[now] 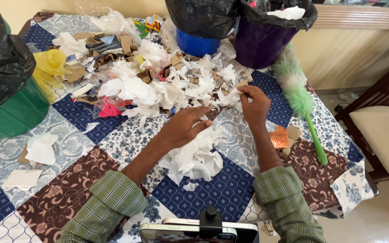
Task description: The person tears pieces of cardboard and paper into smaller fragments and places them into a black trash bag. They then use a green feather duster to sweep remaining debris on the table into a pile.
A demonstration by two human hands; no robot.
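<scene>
My left hand (183,127) lies flat, fingers apart, at the top edge of a gathered heap of white tissue paper (196,158) on the patchwork tablecloth (68,193). My right hand (254,107) pinches a white paper scrap (231,98) at the near edge of a wide litter of torn white paper and brown cardboard bits (158,81). Both forearms wear green checked sleeves.
A green bin with a black liner (5,90) stands at the left. A blue bin (197,44) and a purple bin (260,42), both black-lined, stand at the back. A green duster (302,103), an orange scrap (279,137), a chair (383,130) and a phone mount (199,229) lie around.
</scene>
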